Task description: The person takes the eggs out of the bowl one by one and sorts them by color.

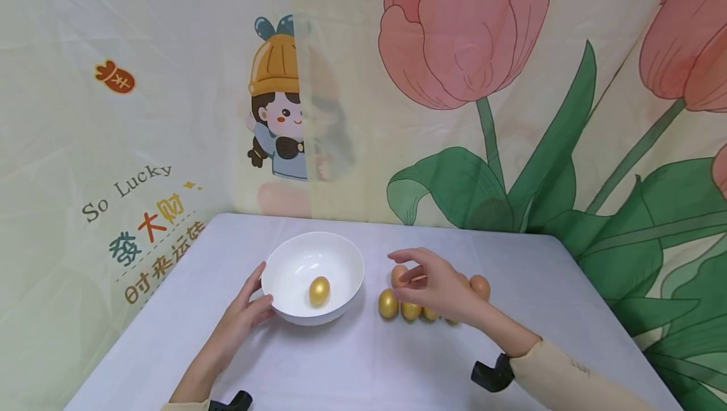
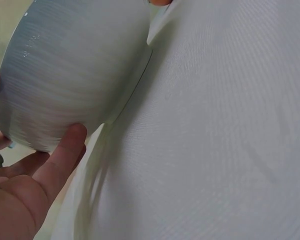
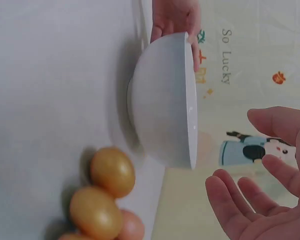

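A white bowl [image 1: 284,272] stands on the table with one gold egg [image 1: 319,291] lying inside it. My left hand [image 1: 241,313] holds the bowl by its left side, its fingers spread along the outer wall and rim in the left wrist view. Over a cluster of eggs to the bowl's right hovers my right hand [image 1: 440,285], fingers apart and lightly bent, with nothing between them. Several gold eggs [image 1: 389,304] form the near row of that cluster. Brown eggs [image 1: 479,286] lie behind them, partly hidden by the hand.
A white cloth covers the table [image 1: 341,367]. Behind it hangs a printed curtain [image 1: 352,83] with tulips, a cartoon figure and lettering. Black straps [image 1: 493,373] circle both wrists.
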A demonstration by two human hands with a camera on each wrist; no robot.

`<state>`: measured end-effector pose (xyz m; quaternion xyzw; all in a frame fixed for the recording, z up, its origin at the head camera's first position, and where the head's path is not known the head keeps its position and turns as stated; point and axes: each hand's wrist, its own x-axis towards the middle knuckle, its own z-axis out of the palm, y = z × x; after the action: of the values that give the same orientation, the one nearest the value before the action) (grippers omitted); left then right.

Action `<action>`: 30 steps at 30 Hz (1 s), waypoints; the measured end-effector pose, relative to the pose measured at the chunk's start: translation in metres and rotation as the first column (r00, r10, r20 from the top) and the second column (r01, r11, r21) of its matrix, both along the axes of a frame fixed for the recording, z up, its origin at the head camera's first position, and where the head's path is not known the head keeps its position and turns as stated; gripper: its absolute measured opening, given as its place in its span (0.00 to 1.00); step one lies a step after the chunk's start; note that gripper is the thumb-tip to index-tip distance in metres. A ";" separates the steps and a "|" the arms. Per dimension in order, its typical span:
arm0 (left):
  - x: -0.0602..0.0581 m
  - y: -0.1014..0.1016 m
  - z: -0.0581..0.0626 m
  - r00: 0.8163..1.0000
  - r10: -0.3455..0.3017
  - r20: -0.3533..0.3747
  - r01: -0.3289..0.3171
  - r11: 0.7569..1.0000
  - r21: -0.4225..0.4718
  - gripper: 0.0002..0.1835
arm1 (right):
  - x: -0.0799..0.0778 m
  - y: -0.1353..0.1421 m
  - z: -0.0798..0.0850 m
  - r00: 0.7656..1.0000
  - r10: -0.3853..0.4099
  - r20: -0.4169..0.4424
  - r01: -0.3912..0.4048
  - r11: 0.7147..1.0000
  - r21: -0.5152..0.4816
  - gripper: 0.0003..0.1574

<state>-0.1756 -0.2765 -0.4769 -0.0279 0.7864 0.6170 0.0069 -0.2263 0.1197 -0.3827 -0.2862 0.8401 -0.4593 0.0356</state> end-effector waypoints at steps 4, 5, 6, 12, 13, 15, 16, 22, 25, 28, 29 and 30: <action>0.000 0.000 -0.001 1.000 0.000 0.003 0.000 1.000 -0.002 0.41 | -0.003 -0.029 0.000 0.999 0.014 0.051 -0.015 1.000 0.012 0.39; 0.001 0.000 -0.001 1.000 0.000 0.002 0.000 1.000 0.000 0.41 | -0.003 -0.035 0.000 0.998 0.016 0.064 -0.017 1.000 0.017 0.39; 0.001 0.000 -0.001 1.000 -0.002 0.002 0.002 1.000 0.001 0.41 | -0.005 -0.041 -0.002 0.997 0.021 0.076 -0.023 1.000 0.016 0.39; 0.000 0.001 -0.001 1.000 0.000 0.006 0.000 1.000 0.002 0.41 | -0.016 -0.072 -0.011 0.992 0.074 0.099 -0.071 0.997 -0.025 0.39; 0.000 0.001 -0.001 1.000 0.001 0.006 -0.001 1.000 0.001 0.41 | -0.017 -0.077 -0.012 0.992 0.083 0.099 -0.081 0.996 -0.032 0.39; 0.000 0.001 -0.001 1.000 0.003 0.006 -0.003 1.000 0.001 0.41 | -0.020 -0.086 -0.013 0.989 0.093 0.112 -0.090 0.995 -0.034 0.39; 0.000 0.001 -0.001 1.000 0.002 0.005 -0.002 1.000 0.003 0.41 | -0.022 -0.090 -0.013 0.988 0.098 0.119 -0.095 0.995 -0.032 0.39; 0.001 0.000 -0.002 1.000 0.003 0.005 -0.003 1.000 0.009 0.41 | -0.031 -0.110 -0.017 0.978 0.122 0.168 -0.123 0.992 -0.005 0.41; 0.000 -0.001 -0.002 1.000 0.002 0.007 -0.002 1.000 0.006 0.41 | -0.035 -0.120 -0.020 0.978 0.124 0.167 -0.132 0.991 0.033 0.41; 0.000 -0.001 -0.002 1.000 0.004 0.010 -0.004 1.000 0.002 0.41 | -0.038 -0.129 -0.022 0.981 0.124 0.148 -0.137 0.987 0.083 0.40; 0.000 -0.001 -0.002 1.000 0.004 0.010 -0.004 1.000 0.002 0.41 | -0.038 -0.132 -0.023 0.982 0.124 0.139 -0.139 0.985 0.103 0.40; 0.000 -0.001 -0.002 1.000 0.003 0.009 -0.003 1.000 0.004 0.41 | -0.039 -0.134 -0.023 0.983 0.127 0.130 -0.143 0.983 0.118 0.40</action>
<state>-0.1755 -0.2773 -0.4785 -0.0319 0.7852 0.6183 0.0093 -0.2652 -0.0145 -0.4055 -0.3111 0.8425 -0.4183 0.1361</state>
